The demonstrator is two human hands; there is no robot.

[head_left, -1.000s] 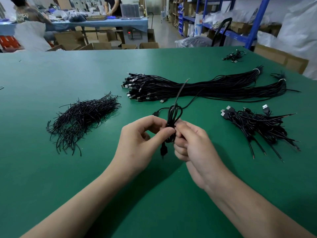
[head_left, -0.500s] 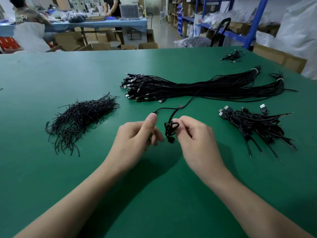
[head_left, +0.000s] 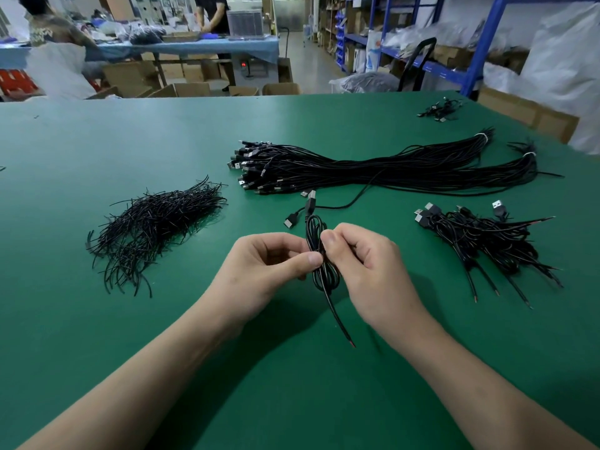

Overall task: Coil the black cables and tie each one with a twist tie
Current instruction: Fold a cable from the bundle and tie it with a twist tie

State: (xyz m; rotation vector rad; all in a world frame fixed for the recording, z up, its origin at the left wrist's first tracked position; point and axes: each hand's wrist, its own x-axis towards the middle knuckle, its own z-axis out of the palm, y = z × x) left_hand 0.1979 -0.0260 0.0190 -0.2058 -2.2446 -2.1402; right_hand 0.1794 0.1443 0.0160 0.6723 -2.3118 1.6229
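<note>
Above green table (head_left: 97, 319): left hand (head_left: 259, 271), right hand (head_left: 367, 267), both fingers (head_left: 313, 258) pinching one coiled cable (head_left: 324, 277); one twist-tie pile (head_left: 152, 228) leftward.

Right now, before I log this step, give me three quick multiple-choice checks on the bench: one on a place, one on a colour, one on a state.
1. Where does the twist tie pile lie from the left hand and right hand?
A to their left; B to their right; C under them.
2. The table top is:
A blue; B green; C grey.
3. The black cable between the hands is:
A stretched straight; B coiled in loops; C lying loose, untouched.

Answers:
1 A, the pile sits on the table left of the left hand.
2 B, the bare surface is green.
3 B, both hands pinch the looped cable at its middle.
</note>
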